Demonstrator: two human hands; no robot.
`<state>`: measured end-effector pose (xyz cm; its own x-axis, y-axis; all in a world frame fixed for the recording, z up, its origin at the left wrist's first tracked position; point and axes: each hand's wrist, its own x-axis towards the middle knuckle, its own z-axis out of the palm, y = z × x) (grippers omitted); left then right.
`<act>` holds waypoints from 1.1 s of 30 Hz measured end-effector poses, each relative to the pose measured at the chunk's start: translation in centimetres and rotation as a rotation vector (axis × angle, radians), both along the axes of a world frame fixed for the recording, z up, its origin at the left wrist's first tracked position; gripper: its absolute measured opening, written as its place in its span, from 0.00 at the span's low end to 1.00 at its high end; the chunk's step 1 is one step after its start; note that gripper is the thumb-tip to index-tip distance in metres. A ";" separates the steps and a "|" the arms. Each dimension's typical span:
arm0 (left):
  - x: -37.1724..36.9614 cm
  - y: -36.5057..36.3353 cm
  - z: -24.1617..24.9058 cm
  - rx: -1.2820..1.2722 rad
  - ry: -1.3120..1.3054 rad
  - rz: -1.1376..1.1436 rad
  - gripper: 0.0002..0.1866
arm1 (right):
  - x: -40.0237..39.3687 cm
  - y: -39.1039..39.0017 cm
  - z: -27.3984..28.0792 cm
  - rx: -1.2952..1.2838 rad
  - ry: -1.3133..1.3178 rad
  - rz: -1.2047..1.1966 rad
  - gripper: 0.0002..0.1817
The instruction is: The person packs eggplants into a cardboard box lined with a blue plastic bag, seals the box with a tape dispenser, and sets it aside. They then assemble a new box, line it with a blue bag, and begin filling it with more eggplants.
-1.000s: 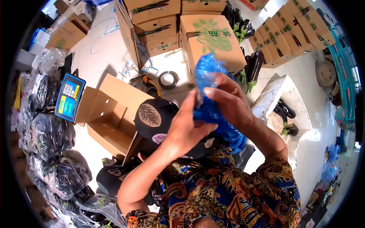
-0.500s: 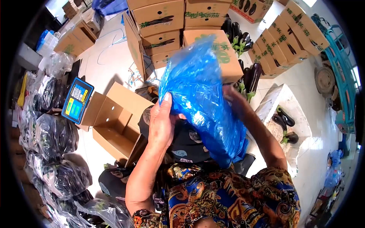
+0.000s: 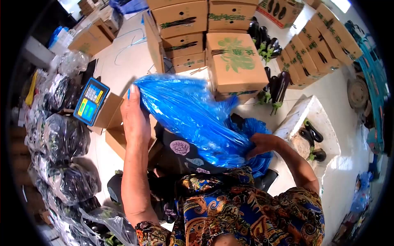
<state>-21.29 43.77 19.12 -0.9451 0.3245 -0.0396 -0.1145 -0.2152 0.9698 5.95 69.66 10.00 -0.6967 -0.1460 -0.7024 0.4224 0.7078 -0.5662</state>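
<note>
A blue plastic bag (image 3: 193, 119) is stretched between my two hands, over my lap. My left hand (image 3: 136, 117) grips its upper left end, thumb on top. At its lower right end, my right hand (image 3: 262, 145) pinches the gathered plastic, with more of it bunched beyond the fingers. Partly behind my left arm stands an open cardboard box (image 3: 117, 137), its inside largely hidden. A scale display (image 3: 91, 101) is beside the box. Past the bag sits a closed carton (image 3: 236, 61) with green print.
Clear bags of eggplants (image 3: 65, 137) line the left side. Stacked cartons (image 3: 184, 20) stand ahead, with loose eggplants (image 3: 280, 88) to their right. A white foam box (image 3: 328, 135) holds several eggplants. More cartons (image 3: 310, 53) and a teal cart (image 3: 371, 90) are at the right.
My left hand has moved left and up with one end of the bag. My right hand has come down to the bag's lower right end. The bag now stretches sideways, uncovering the closed carton.
</note>
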 end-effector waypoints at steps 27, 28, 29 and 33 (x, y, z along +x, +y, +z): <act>-11.2 -29.2 -8.4 -1.063 0.424 0.312 0.22 | 7.9 -1.1 -18.8 0.400 -0.138 -0.018 0.13; -10.6 -30.1 -8.9 -1.124 0.447 0.366 0.22 | 6.7 -1.0 -18.5 0.388 -0.119 -0.046 0.13; -10.7 -32.0 -9.9 -1.134 0.440 0.398 0.22 | 5.9 -0.9 -18.0 0.375 -0.104 -0.059 0.13; -9.1 -35.1 -9.7 -1.063 0.309 0.432 0.23 | 3.9 1.4 -15.6 0.352 -0.129 -0.093 0.12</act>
